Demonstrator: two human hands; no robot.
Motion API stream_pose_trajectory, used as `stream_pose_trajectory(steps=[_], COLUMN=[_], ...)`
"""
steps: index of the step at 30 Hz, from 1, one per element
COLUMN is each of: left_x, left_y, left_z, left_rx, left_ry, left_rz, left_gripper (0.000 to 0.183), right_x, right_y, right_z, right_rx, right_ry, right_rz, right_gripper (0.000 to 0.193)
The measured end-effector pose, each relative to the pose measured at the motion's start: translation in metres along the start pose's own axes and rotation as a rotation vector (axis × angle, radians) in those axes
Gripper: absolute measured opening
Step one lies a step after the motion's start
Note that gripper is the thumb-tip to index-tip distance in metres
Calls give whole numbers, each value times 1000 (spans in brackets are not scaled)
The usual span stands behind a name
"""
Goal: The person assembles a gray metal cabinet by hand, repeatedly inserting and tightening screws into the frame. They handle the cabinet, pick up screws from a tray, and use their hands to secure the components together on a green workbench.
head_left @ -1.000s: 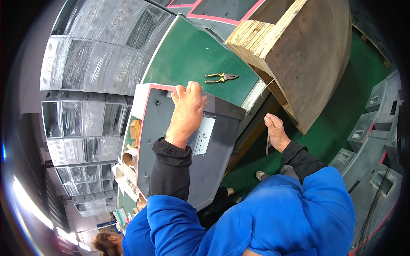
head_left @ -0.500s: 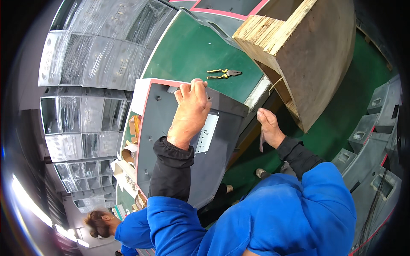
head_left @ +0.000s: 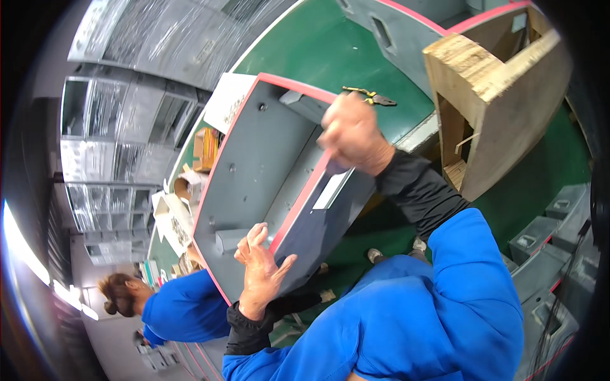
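A grey open box-like housing (head_left: 248, 127) with a pink-red strip along its rim stands on the green table in front of me. My left hand (head_left: 259, 270) is at the rim's near end, fingers spread and thumb apart, with nothing visible in it. Farther along the same rim, my right hand (head_left: 356, 133) is curled into a fist and blurred by motion. A small pale bluish piece shows under it against the rim; whether the fist grips it is unclear. On the housing's outer side, below that fist, is a white plate (head_left: 332, 189). Pliers (head_left: 372, 96) with yellow-and-black handles lie beyond.
A wooden crate-like block (head_left: 508, 120) stands at the right. More grey housings (head_left: 406, 44) with pink rims are at the back. Small cartons (head_left: 204, 149) sit to the left. A co-worker in blue (head_left: 184, 308) is at lower left. Wrapped housings (head_left: 152, 44) are stacked behind.
My right hand has moved up and left onto the rim, closing into a fist. My left hand has come down toward me and opened. The housing's inside now shows more.
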State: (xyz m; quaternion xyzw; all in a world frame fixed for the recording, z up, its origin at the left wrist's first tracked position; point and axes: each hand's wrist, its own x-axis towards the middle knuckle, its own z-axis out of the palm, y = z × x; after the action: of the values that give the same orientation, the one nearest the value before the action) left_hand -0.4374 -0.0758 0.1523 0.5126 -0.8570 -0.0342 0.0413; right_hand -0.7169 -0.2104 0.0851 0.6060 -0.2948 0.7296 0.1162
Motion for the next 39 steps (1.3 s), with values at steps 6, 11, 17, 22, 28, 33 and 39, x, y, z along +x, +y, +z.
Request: stream_pose_trajectory(steps=[6,11,17,22,28,33,39], left_x=[-1,4,-11,-20,-120,-134,-110], left_y=[-4,-8,-26,-41,-136,-192,-185], left_z=[3,6,10,12,-20,11,14], left_rx=[-42,-81,-134,-679,-693,-657,-461], left_ry=[38,44,146,534,864,651,463], left_rz=[8,46,25,120,-161,-104,175], left_gripper=[79,82,76,57,54,36,40], right_x=[-1,-2,-10,-7,-111,-185,-290], right_y=[3,62,26,26,-84,-160,-252], right_z=[4,-37,-3,-58,-81,-83,-28], right_rx=[609,-214,-241,-1,67,89,257], right_ry=[172,145,74,405,174,397,679], right_rz=[519,392,336,676,861,1044,1390], right_gripper=[21,17,18,19,30,29,28])
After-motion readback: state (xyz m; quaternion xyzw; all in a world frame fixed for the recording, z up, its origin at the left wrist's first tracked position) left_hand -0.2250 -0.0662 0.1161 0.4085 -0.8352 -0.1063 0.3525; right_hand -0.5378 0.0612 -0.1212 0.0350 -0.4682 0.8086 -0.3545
